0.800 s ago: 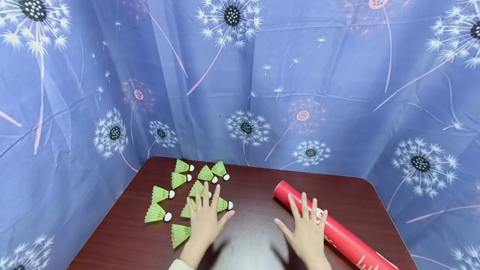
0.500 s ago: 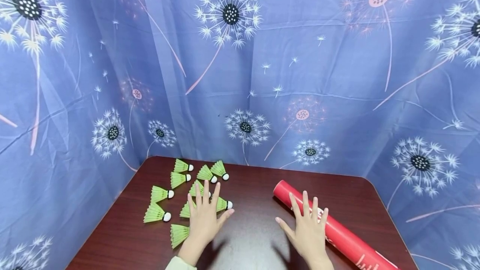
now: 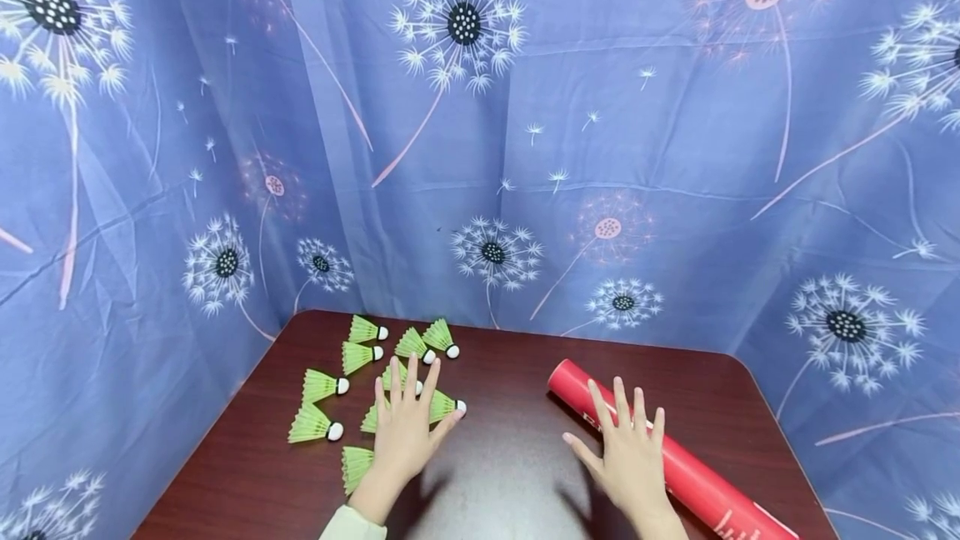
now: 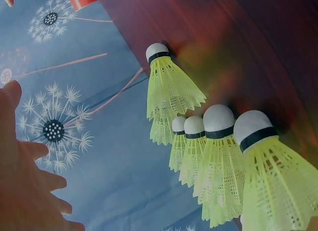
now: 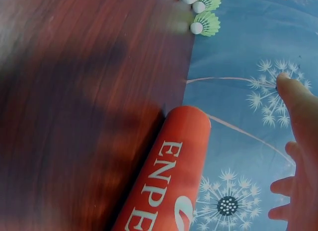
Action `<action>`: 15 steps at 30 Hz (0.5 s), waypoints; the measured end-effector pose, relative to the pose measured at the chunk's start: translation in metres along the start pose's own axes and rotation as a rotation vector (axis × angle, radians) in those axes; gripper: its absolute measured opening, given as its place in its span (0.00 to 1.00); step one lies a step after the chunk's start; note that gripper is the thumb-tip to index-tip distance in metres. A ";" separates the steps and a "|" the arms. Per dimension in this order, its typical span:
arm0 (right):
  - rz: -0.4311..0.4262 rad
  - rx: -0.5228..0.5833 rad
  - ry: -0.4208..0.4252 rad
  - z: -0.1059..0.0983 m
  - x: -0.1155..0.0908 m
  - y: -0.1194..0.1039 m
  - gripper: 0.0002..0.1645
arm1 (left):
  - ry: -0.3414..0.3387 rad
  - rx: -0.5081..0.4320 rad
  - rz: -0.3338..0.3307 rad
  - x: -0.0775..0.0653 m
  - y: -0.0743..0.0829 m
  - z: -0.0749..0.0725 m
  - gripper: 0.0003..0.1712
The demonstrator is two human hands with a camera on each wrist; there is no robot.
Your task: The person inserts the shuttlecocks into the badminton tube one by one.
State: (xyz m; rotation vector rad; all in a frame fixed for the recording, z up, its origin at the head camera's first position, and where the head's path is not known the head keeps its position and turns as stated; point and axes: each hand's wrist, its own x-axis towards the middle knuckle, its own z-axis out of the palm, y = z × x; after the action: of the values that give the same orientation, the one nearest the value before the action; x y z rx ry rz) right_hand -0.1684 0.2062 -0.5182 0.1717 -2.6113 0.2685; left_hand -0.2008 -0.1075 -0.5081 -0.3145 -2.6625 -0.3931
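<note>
My left hand (image 3: 407,432), fingers spread and straight, is held over a loose group of yellow-green shuttlecocks (image 3: 309,423) with white tips and black bands. It hides parts of several of them in the head view. Nothing is in its grasp; the left wrist view shows the fingers apart from the shuttlecocks (image 4: 218,151). On the right side, my right hand (image 3: 628,461) is spread above a long red shuttlecock tube (image 3: 697,477), overlapping its middle in the head view. White letters mark the tube (image 5: 186,136), whose end lies near the table's far edge in the right wrist view.
The dark reddish-brown wooden table (image 3: 502,390) has rounded far corners. A blue curtain (image 3: 420,232) with dandelion prints hangs behind it and along both sides. Shadows of both hands fall on the glossy tabletop near the front.
My right hand has shifted slightly to the right over the tube, and my left hand has drifted a little left. The shuttlecocks and tube stay where they were.
</note>
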 end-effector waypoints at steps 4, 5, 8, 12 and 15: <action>-0.015 -0.004 0.009 -0.003 0.004 0.005 0.54 | 0.028 0.008 0.027 0.003 -0.005 -0.004 0.47; -0.015 -0.001 0.005 -0.004 0.005 0.007 0.54 | 0.037 0.011 0.036 0.003 -0.007 -0.005 0.47; -0.018 0.005 -0.011 -0.006 0.006 0.012 0.55 | 0.045 0.004 0.058 0.003 -0.012 -0.008 0.47; -0.047 0.009 -0.003 -0.008 0.004 0.020 0.54 | 0.020 -0.012 0.074 0.000 -0.020 -0.012 0.46; -0.078 0.006 0.004 -0.008 0.003 0.026 0.52 | 0.013 -0.027 0.078 -0.003 -0.028 -0.015 0.45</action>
State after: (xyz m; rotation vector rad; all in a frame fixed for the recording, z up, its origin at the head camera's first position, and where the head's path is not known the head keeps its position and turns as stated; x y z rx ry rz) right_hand -0.1714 0.2334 -0.5138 0.2736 -2.5930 0.2492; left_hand -0.2006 -0.1389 -0.5028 -0.4211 -2.6248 -0.4047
